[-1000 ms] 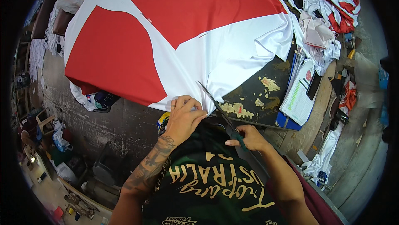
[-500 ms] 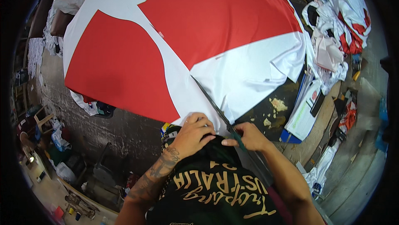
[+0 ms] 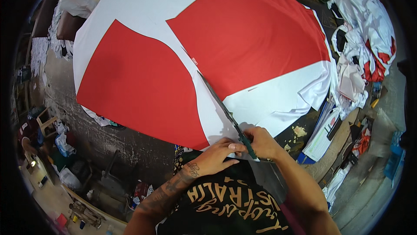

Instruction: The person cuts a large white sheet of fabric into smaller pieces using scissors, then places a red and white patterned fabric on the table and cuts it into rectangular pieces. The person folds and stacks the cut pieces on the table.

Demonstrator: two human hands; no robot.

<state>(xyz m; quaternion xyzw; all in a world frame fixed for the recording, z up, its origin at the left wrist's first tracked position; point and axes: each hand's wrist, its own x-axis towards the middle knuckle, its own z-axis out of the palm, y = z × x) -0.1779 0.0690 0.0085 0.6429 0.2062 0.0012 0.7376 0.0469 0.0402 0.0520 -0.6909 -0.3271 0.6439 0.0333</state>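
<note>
Okay, cloth, white with red panels, spread over a dark table, its top flaking near my right hand. That hand grips the scissors, tip on the white strip between panels. My left hand is at the cloth's near edge; can't tell if it's pinching. Right side: papers, heaped fabric. Lower left: dark chair, lit lamp.

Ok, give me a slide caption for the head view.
Right hand holding scissors over red-and-white cloth, left hand close by.
</note>
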